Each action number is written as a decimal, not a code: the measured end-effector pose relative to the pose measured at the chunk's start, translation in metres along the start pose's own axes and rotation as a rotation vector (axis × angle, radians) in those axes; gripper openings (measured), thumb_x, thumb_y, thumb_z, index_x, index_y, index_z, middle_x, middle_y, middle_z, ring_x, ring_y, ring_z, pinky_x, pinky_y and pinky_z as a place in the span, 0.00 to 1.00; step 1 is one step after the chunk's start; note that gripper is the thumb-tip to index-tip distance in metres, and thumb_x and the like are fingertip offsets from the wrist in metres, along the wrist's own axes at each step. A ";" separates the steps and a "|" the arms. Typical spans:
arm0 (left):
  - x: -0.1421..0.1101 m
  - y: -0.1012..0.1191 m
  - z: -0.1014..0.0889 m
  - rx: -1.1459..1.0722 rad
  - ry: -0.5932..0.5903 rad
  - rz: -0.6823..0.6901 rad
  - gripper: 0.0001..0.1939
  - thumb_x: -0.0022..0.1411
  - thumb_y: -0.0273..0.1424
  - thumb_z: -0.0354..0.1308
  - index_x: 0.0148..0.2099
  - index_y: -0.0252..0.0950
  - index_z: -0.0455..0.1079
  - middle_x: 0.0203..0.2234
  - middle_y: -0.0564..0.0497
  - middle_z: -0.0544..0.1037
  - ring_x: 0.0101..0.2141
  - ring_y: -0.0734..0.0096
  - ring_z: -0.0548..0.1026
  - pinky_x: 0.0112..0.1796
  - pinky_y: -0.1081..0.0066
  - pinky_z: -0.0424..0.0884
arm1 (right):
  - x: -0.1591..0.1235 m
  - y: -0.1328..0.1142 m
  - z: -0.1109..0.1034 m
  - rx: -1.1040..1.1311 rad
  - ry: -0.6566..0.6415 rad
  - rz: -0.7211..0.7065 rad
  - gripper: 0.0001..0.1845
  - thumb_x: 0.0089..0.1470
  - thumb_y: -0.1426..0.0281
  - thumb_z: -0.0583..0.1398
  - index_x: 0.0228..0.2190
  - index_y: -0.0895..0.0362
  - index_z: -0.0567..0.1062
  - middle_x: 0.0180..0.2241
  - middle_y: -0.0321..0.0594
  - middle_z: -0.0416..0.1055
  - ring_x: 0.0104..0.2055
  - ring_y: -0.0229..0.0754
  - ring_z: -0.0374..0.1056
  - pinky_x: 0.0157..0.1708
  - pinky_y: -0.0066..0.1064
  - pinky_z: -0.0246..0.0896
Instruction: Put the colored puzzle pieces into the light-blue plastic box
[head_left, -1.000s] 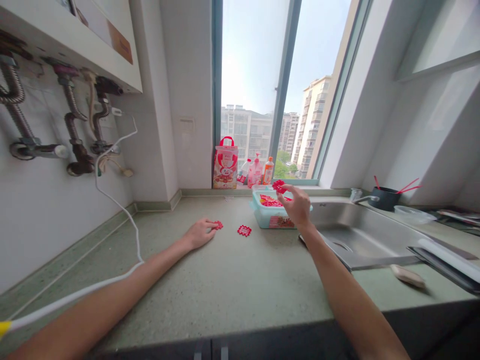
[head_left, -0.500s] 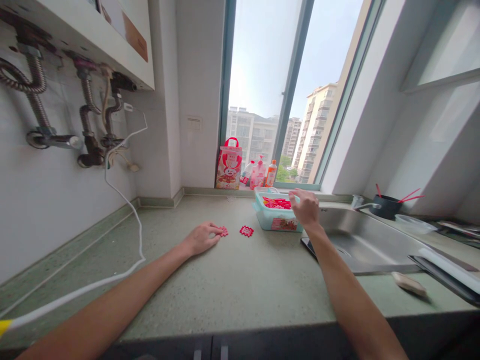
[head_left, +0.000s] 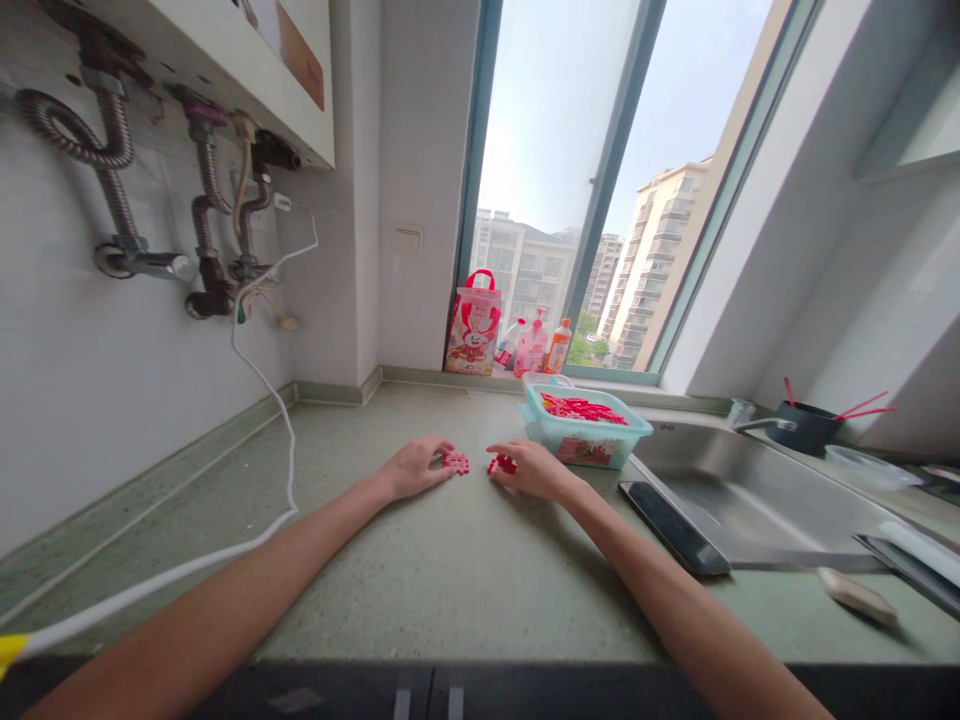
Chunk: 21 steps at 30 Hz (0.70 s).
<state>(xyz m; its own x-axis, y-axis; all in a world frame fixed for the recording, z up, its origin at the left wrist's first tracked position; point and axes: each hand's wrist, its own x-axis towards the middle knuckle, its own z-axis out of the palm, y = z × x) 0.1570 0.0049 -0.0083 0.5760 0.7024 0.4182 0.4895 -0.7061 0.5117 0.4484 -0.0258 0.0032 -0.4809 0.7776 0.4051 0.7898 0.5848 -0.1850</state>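
On the green speckled countertop (head_left: 405, 590), a small pink-red piece with a toothed edge (head_left: 458, 463) lies at the fingertips of my left hand (head_left: 414, 468), whose thumb and fingers pinch its left side. A second red toothed piece (head_left: 501, 464) sits a short gap to the right. My right hand (head_left: 534, 470) is closed around it from the right, with the fingers covering part of it. Just behind my right hand stands a light-blue plastic tub (head_left: 546, 432), heaped with red pieces (head_left: 585, 408).
A black phone (head_left: 671, 528) lies by the steel sink (head_left: 772, 510). A white cable (head_left: 289, 460) crosses the counter's left side. A pink bag (head_left: 474, 330) and several bottles (head_left: 531, 348) stand on the windowsill. A bar-shaped object (head_left: 857, 596) lies front right.
My right hand has come down from the tub's right edge to the right-hand red piece and closed on it. My left hand stays at its piece. The view has shifted slightly.
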 end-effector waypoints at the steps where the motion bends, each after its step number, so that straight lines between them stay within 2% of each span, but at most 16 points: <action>1: -0.001 0.001 0.000 -0.006 0.006 -0.009 0.22 0.61 0.43 0.66 0.54 0.39 0.76 0.45 0.45 0.84 0.46 0.57 0.80 0.50 0.64 0.72 | 0.000 -0.003 -0.002 0.043 0.002 -0.007 0.25 0.55 0.64 0.67 0.55 0.52 0.80 0.40 0.43 0.82 0.39 0.45 0.78 0.45 0.35 0.72; 3: -0.003 0.004 -0.002 -0.002 0.023 -0.012 0.26 0.57 0.44 0.69 0.55 0.39 0.75 0.43 0.46 0.84 0.45 0.57 0.81 0.49 0.63 0.73 | 0.002 -0.011 -0.006 0.171 0.024 -0.022 0.27 0.55 0.66 0.66 0.57 0.52 0.78 0.40 0.42 0.80 0.38 0.43 0.77 0.44 0.35 0.72; 7: -0.002 0.006 -0.006 -0.088 0.124 -0.067 0.32 0.51 0.45 0.73 0.56 0.41 0.73 0.40 0.49 0.85 0.41 0.59 0.82 0.47 0.63 0.74 | 0.005 -0.025 -0.006 0.536 0.102 -0.013 0.19 0.60 0.63 0.62 0.51 0.53 0.81 0.42 0.42 0.77 0.37 0.39 0.76 0.35 0.31 0.73; 11: 0.005 0.006 -0.010 -0.540 0.246 -0.252 0.39 0.50 0.50 0.74 0.58 0.35 0.70 0.43 0.41 0.85 0.43 0.55 0.83 0.46 0.60 0.76 | 0.011 -0.028 0.002 0.791 0.324 0.067 0.20 0.57 0.53 0.67 0.44 0.54 0.81 0.43 0.44 0.79 0.44 0.46 0.77 0.42 0.38 0.75; 13: 0.007 0.009 -0.010 -0.740 0.289 -0.302 0.43 0.50 0.52 0.74 0.60 0.33 0.68 0.47 0.37 0.84 0.47 0.53 0.83 0.48 0.59 0.75 | 0.014 -0.029 0.006 0.860 0.419 0.127 0.23 0.56 0.49 0.68 0.42 0.54 0.80 0.41 0.44 0.80 0.44 0.48 0.77 0.44 0.41 0.75; 16: 0.008 0.018 -0.008 -0.878 0.323 -0.310 0.44 0.51 0.52 0.75 0.62 0.33 0.67 0.47 0.35 0.84 0.49 0.52 0.83 0.48 0.59 0.74 | 0.018 -0.033 0.012 0.922 0.492 0.190 0.24 0.56 0.45 0.66 0.39 0.53 0.78 0.40 0.45 0.81 0.43 0.49 0.77 0.44 0.41 0.75; 21: 0.007 0.026 0.001 -0.966 0.276 -0.258 0.42 0.50 0.47 0.78 0.62 0.32 0.71 0.46 0.36 0.84 0.47 0.52 0.84 0.51 0.57 0.75 | 0.017 -0.046 0.021 0.932 0.454 0.193 0.24 0.54 0.46 0.68 0.34 0.53 0.77 0.40 0.44 0.80 0.44 0.49 0.76 0.44 0.39 0.74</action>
<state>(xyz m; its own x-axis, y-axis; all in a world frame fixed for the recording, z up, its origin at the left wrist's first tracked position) 0.1743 -0.0085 0.0076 0.2987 0.9042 0.3054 -0.2270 -0.2435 0.9430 0.3957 -0.0343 0.0002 -0.0384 0.8300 0.5565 0.1400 0.5559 -0.8194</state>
